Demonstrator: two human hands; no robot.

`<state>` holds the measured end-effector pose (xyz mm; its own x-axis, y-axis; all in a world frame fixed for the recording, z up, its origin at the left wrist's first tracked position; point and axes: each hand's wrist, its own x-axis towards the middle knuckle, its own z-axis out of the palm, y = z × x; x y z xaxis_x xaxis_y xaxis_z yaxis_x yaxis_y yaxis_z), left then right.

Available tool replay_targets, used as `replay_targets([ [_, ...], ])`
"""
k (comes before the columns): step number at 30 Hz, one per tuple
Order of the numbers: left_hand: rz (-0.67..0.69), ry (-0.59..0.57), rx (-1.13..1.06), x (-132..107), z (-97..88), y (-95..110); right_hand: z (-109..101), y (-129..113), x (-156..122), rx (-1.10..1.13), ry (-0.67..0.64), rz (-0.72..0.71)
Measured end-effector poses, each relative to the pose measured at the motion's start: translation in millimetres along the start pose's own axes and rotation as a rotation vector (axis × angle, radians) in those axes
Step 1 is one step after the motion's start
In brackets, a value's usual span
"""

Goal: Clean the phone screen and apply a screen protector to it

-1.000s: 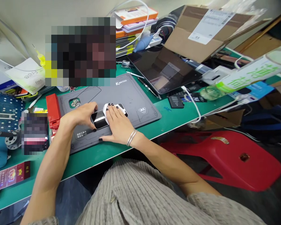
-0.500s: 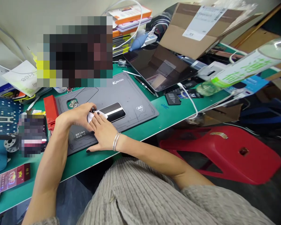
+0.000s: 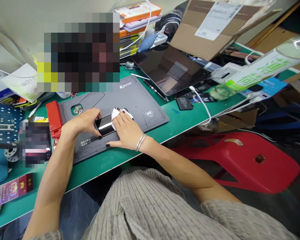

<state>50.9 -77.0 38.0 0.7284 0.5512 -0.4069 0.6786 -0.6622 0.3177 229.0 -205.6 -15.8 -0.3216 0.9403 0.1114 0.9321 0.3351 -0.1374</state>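
A smartphone (image 3: pixel 105 125) with a dark, glossy screen lies face up on a grey work mat (image 3: pixel 145 100). My left hand (image 3: pixel 83 121) grips the phone's left end, thumb on the near edge and fingers on the far one. Over the phone's right part, my right hand (image 3: pixel 126 130) presses a white wipe (image 3: pixel 115 119) against the screen. Its fingers lie together on the wipe, while the thumb points left above the mat. The phone's right end is mostly covered by this hand and the wipe.
A red box-like object (image 3: pixel 54 115) stands left of the mat. Behind it on the right lie a pen (image 3: pixel 155 90) and a black glossy panel (image 3: pixel 172 71). A tilted bottle (image 3: pixel 260 71), a cardboard box (image 3: pixel 202 30) and a red stool (image 3: pixel 255 160) are farther right.
My right hand has slid the wipe rightward along the screen, from the phone's left end to its right part. My left hand stays at the left end, which is now uncovered.
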Motion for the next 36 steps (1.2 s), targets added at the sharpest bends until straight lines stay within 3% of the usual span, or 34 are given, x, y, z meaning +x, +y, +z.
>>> replay_targets([
  [15,0.013,0.012,0.012,-0.3,0.3,-1.5,1.1,25.6,-12.2,0.007,0.023,0.039],
  [36,0.015,0.002,0.017,-1.0,-3.7,-0.4,4.8,34.2,-31.9,0.107,0.116,-0.006],
])
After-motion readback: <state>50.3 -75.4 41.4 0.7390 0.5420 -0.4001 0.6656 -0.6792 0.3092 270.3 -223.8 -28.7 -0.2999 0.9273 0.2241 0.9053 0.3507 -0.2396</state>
